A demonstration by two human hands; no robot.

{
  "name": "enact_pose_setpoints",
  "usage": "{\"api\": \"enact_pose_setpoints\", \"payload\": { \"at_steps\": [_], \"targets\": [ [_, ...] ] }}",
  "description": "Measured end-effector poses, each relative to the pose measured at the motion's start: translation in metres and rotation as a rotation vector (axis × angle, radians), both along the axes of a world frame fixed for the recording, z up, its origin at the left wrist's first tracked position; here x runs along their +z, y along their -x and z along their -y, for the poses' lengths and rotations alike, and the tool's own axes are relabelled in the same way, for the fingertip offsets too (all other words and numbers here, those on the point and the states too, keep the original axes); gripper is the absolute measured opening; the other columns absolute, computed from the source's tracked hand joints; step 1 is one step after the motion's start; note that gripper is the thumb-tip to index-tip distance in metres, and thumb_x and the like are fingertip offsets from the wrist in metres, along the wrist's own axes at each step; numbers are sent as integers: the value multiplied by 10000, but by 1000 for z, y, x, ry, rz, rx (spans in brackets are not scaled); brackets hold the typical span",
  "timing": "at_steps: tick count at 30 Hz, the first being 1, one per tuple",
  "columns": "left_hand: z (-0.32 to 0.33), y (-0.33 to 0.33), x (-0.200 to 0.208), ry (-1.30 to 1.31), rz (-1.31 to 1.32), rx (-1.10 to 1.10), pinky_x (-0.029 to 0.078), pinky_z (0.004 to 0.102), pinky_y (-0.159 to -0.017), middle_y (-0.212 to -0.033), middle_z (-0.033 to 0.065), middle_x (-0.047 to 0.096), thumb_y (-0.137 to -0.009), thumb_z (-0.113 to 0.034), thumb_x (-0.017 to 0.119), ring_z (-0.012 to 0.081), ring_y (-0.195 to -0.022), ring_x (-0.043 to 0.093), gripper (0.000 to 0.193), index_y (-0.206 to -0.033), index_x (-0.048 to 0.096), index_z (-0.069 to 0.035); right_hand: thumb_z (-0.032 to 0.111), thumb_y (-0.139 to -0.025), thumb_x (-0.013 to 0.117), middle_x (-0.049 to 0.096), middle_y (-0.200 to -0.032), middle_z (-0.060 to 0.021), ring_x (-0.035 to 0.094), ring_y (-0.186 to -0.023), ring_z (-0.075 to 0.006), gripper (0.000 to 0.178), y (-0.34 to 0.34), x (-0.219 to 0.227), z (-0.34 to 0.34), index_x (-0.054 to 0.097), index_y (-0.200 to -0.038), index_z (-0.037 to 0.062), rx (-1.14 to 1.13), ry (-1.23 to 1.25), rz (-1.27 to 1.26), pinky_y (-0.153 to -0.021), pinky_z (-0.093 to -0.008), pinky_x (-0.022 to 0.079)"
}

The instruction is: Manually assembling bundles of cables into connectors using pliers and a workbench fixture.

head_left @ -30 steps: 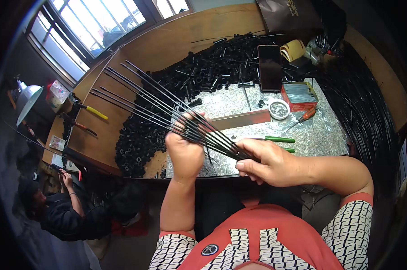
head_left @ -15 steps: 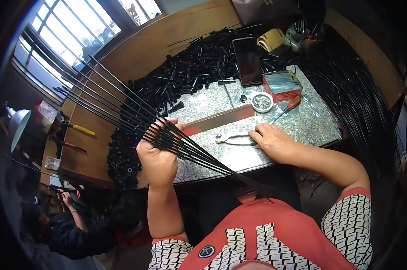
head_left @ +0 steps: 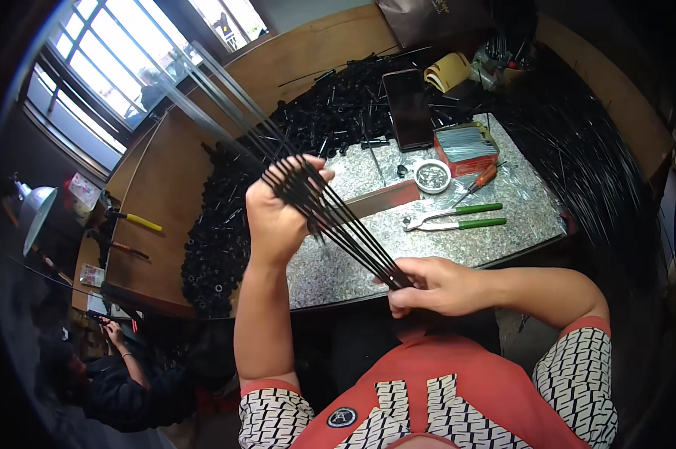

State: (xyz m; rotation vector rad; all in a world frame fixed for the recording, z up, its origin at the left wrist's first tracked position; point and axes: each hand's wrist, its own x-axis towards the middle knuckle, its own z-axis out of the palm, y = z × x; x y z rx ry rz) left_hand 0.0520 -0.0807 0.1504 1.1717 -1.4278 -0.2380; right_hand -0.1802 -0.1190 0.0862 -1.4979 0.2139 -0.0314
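A bundle of long black rods slants across in front of me, fanned out toward the upper left, where its far ends blur. My left hand is closed round its middle. Near the table's front edge, my right hand grips the gathered lower ends between thumb and fingers. End-cutting pliers with green handles lie on the speckled stone slab, just beyond my right hand. A flat grey-and-red bar rests behind the rods, partly covered by them.
Black tubular parts are heaped along the back and left. A phone, a red box of thin rods, a small white dish and an orange-handled screwdriver stand or lie behind the pliers. Another person sits at lower left.
My right hand has let go of the pliers and taken hold of the rods' lower ends. The pliers now lie farther right. My left hand has risen slightly, tilting the bundle more steeply.
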Motion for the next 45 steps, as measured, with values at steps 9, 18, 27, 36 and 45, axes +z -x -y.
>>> {"api": "enact_pose_setpoints", "payload": {
  "at_steps": [9, 18, 27, 36, 45],
  "targets": [
    [26, -4, -45, 143, 306, -171, 521, 328, -885, -1039, 127, 687, -777, 59, 665, 227, -1012, 650, 264, -1030, 687, -9, 250, -963, 471, 659, -786, -177, 638, -763, -335, 318, 0, -92, -24, 573, -836, -23, -229, 415, -41, -712, -390, 496],
    [-46, 11, -70, -585, 736, -327, 164, 477, -1142, -1500, 125, 284, -702, -119, 762, 369, -1416, 153, 773, -1379, 388, -117, 296, -946, 519, 651, -864, -202, 613, -826, -397, 307, 1, -193, -28, 615, -988, 8, -166, 580, -208, -744, -410, 488],
    [-48, 36, -128, -548, 1055, -185, 228, 534, -1096, -1475, 205, 281, -742, -570, 650, 414, -1365, 247, 854, -1409, 364, -119, 267, -930, 470, 443, -1371, -200, 432, -1246, -347, 433, -31, -290, -12, 484, -1306, 52, -348, 640, -142, -1051, -418, 335],
    [-48, 26, -159, -400, 1086, -137, 243, 521, -1093, -1460, 169, 331, -719, -573, 658, 378, -1355, 292, 841, -1392, 409, -134, 297, -877, 580, 616, -1051, -262, 598, -997, -396, 384, 4, -206, -14, 587, -1074, -32, 81, 768, -547, -876, -452, 468],
    [-48, 31, -141, -594, 1016, -108, 178, 544, -1112, -1493, 142, 277, -667, -580, 712, 367, -1401, 186, 927, -1408, 378, -133, 318, -871, 606, 621, -1043, -238, 596, -1001, -377, 466, 43, -111, -3, 566, -1151, -52, 182, 767, -321, -864, -428, 475]
  ]
}}
